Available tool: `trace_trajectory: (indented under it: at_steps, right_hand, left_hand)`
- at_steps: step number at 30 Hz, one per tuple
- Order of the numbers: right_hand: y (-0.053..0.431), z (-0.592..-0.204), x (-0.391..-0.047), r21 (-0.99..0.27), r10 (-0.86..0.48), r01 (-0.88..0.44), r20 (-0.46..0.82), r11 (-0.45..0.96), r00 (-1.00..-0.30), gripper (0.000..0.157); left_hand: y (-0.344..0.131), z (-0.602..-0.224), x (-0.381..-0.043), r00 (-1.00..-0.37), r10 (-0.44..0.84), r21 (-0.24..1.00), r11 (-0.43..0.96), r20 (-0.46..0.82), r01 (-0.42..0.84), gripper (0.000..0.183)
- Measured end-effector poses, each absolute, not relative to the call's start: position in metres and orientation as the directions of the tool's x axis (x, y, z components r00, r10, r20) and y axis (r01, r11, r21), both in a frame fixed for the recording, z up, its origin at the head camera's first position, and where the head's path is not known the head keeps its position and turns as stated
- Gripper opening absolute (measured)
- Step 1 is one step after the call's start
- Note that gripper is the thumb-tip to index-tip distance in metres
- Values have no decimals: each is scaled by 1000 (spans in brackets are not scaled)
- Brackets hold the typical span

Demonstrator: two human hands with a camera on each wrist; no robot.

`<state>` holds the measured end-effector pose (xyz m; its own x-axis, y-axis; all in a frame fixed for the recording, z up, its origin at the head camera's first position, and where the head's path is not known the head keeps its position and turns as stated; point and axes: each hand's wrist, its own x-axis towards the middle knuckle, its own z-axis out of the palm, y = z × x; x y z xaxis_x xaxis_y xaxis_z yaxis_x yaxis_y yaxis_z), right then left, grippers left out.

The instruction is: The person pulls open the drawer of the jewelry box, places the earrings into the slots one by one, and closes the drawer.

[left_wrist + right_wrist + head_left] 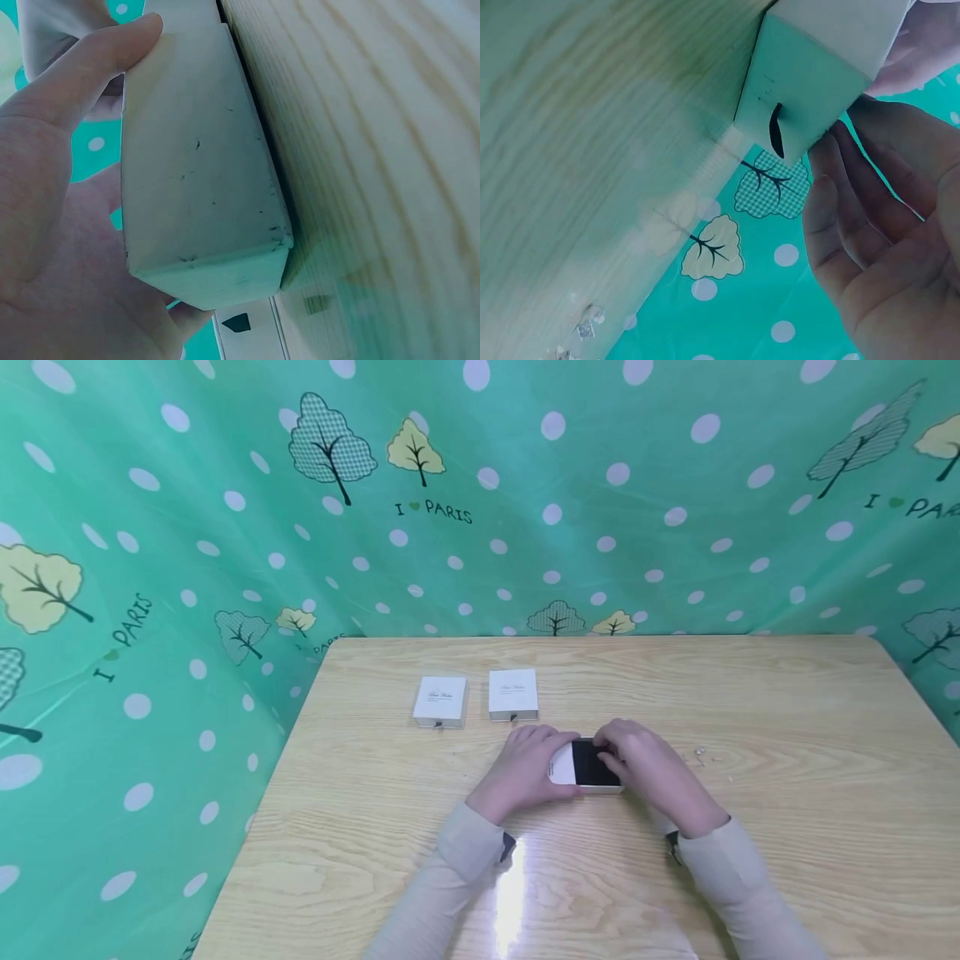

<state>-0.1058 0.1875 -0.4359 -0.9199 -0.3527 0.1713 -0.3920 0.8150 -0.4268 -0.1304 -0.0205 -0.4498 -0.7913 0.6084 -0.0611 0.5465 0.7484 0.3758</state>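
Note:
A white drawer-style box (pixel 561 769) lies on the table, its tray slid out to the right and showing a black insert (pixel 590 765). My left hand (pixel 527 766) grips the box's sleeve, thumb along the near side (pixel 202 150) and fingers at the far side. Bent over the insert is my right hand (pixel 637 760), thumb and fingers at its right part. In the right wrist view these fingers (pixel 829 225) curve beside the tray's end, which bears a black pull tab (pixel 776 131). I cannot tell whether they pinch anything.
Two white boxes, one left (pixel 441 700) and one right (pixel 513 695), stand behind my left hand, each with a dark tab in front. Several tiny shiny pieces (pixel 700 755) lie right of my right hand. A green patterned cloth (pixel 480 568) hangs beyond the wooden table (pixel 337 827).

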Motion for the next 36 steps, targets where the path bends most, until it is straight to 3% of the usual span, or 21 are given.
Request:
trace_trajectory:
  at_steps: [15, 36]
  right_hand:
    - [216, -428, -91, -424, -331, -384, 195, 820, -923, 21]
    - [263, -422, -80, -404, -333, -346, 104, 847, -937, 32]
  left_hand:
    - [-20, -454, -131, -795, 603, 379, 752, -66, 539, 83]
    - [-19, -454, -133, -789, 610, 372, 750, -71, 547, 84]
